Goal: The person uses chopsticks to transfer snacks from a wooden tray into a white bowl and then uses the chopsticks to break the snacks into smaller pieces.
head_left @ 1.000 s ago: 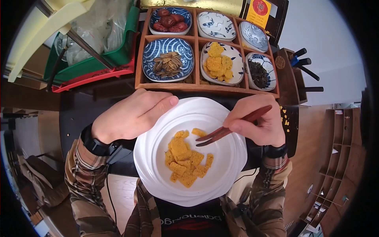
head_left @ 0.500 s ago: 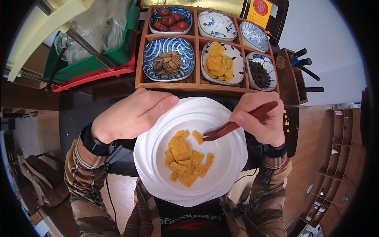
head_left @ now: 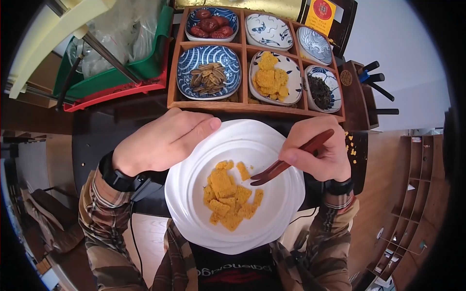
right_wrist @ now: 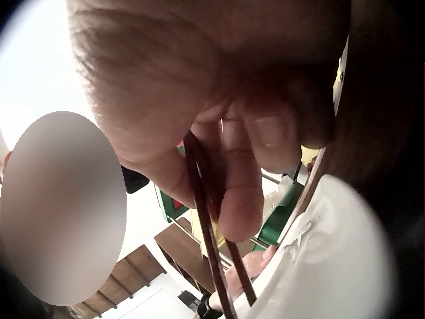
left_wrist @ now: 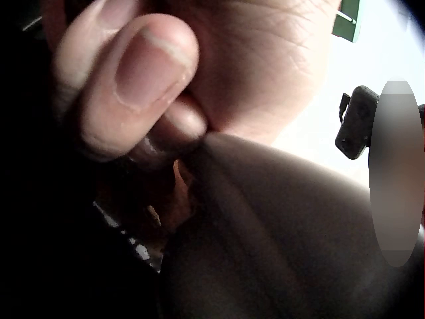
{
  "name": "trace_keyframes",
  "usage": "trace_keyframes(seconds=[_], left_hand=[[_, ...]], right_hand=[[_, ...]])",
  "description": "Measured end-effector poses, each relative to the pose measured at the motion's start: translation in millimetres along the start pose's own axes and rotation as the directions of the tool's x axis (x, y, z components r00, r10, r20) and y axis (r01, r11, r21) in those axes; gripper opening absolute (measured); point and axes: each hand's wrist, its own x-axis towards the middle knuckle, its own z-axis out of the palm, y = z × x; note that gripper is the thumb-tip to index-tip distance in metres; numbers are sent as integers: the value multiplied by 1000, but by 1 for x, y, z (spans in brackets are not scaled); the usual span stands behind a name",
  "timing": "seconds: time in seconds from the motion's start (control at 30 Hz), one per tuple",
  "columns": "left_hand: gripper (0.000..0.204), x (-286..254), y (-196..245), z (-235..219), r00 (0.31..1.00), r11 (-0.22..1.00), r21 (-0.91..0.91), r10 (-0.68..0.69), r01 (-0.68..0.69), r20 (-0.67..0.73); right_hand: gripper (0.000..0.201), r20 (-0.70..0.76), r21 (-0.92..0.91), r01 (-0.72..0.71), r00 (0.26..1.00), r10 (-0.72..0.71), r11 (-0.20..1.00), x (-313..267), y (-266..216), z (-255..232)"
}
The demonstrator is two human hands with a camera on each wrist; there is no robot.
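Observation:
My left hand [head_left: 162,140] holds the upper left rim of a white plate [head_left: 180,206], thumb on top. In the left wrist view the fingers [left_wrist: 143,83] are curled at the plate's shaded underside [left_wrist: 292,199]. My right hand [head_left: 320,162] pinches reddish-brown wooden tongs [head_left: 296,157] over the plate's right side. Their two arms stand slightly apart, and the tips are beside a single yellow crisp piece [head_left: 242,171]. Left and below it lies a loose heap of yellow crisp pieces [head_left: 223,184]. The right wrist view shows the tongs [right_wrist: 208,226] between thumb and fingers.
Behind the plate stands a wooden divided tray [head_left: 213,105] with patterned dishes of red dates [head_left: 208,25], seeds [head_left: 208,77], yellow pieces [head_left: 270,80] and dark leaves [head_left: 319,92]. A green bin [head_left: 145,65] is at left, a wooden holder [head_left: 358,97] at right.
The tongs shifted from the upper single yellow piece to just right of and below it. That piece turned more upright and slid slightly down. My left hand and the plate stayed put.

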Motion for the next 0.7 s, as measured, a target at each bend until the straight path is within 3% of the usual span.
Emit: trace_keyframes(seconds=[0.1,0.17,0.3,0.37,0.5,0.57,0.7], left_hand=[[39,0,4,-1,1000,1000,-4,-3,3,1],[39,0,4,0,999,999,-23,-40,41,12],[40,-1,3,-1,1000,1000,-3,-3,3,2],[40,0,5,-1,1000,1000,-1,-9,9,12],[40,0,4,-1,1000,999,-22,-31,31,6],[40,0,4,-1,1000,1000,-19,-20,20,9],[40,-1,4,0,999,999,-24,-45,46,10]], right_hand=[[5,35,42,-38,999,36,998,0,-1,2],[5,-35,54,77,997,-75,996,-1,5,1],[4,-89,-45,95,991,-98,995,0,7,0],[4,25,-26,8,1000,-7,1000,1,3,-1],[5,59,85,-37,998,32,996,0,1,4],[5,-19,66,58,998,-57,996,-1,5,2],[7,-69,40,100,993,-97,994,3,8,3]])
